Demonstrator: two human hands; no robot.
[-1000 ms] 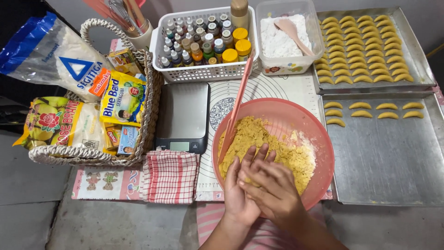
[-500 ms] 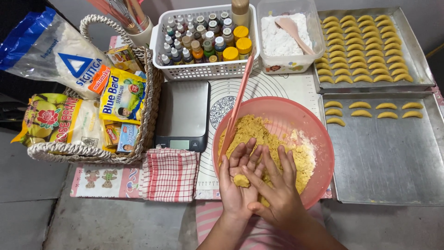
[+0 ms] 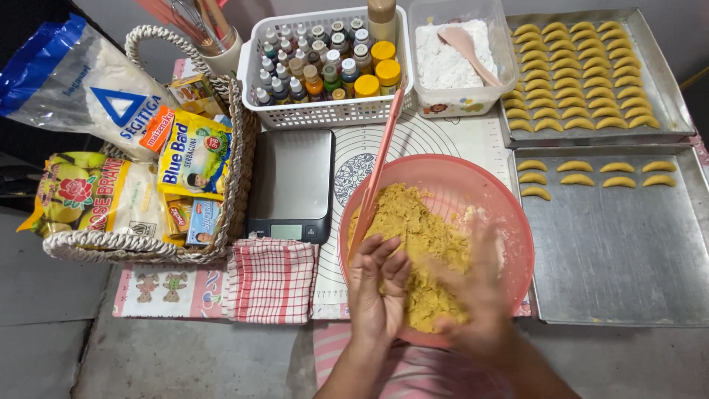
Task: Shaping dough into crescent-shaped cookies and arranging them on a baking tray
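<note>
1. Head view: the left hand (image 3: 378, 284) lies palm-up over the near side of the pink bowl (image 3: 509, 222), fingers loosely spread and slightly curled, touching the yellow dough (image 3: 413, 229); whether a piece lies in the palm cannot be told.
2. Just to its right, the right hand (image 3: 480, 295) is motion-blurred over the dough, so how far it is open, and whether it has hold of any dough, cannot be told.
3. The crumbly dough fills the bowl's middle and left part, under and beyond both hands.
4. A pink spatula (image 3: 377, 174) leans on the bowl's far-left rim, just beyond the left hand's fingertips, its blade in the dough.
5. Left of the left hand lies a red checked cloth (image 3: 269, 281); beyond it sits a grey kitchen scale (image 3: 292, 185).
6. Further left, a woven basket (image 3: 236, 185) holds packets and bags.
7. Right of the right hand, a metal tray (image 3: 628, 258) carries seven crescent-shaped dough pieces (image 3: 576, 167) along its far edge.
8. Beyond that, a second tray (image 3: 665, 81) is filled with rows of crescents.
9. Farthest from the hands stand a white basket of small bottles (image 3: 325, 111) and a clear tub of white powder (image 3: 443, 66) with a pink spoon (image 3: 469, 52) in it.
</note>
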